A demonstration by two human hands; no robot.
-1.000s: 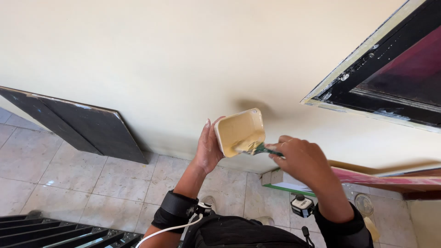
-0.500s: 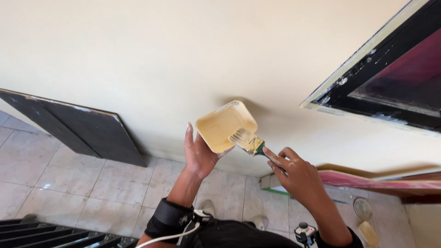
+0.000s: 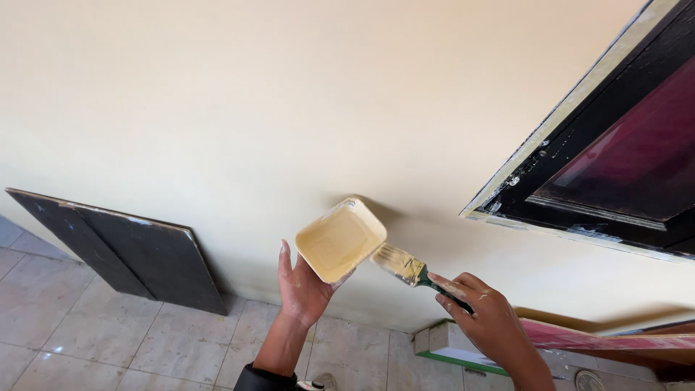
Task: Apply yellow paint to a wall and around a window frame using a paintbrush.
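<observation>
Paintbrush (image 3: 410,269) lies on a slant: its long axis runs from the green handle, low on the right, up and leftward to the cream-loaded bristles, which point at the lower right edge of the square tub (image 3: 340,240). The bristle tips sit just beside that edge; whether they touch it cannot be told. The right hand (image 3: 483,318) has its paint-flecked fingers (image 3: 450,287) closed around the handle, so the brush juts out ahead of the fingertips, up and to their left.

The left hand (image 3: 302,287) holds the tub from below, thumb (image 3: 285,255) up along its left side and the other fingers curled under its base. The tub sits above and just beyond those fingertips, tilted so its open mouth faces the camera, and the inside is coated with cream paint.

Behind both hands is the cream wall (image 3: 289,108). Well to the right of the brush fingers and higher, a dark window frame (image 3: 579,181) is set in the wall. Far to the left of the tub hand, a dark board (image 3: 123,253) leans against the wall on the tiled floor (image 3: 87,347). Below the right hand, a small box with a green edge (image 3: 449,344) rests at the foot of the wall.
</observation>
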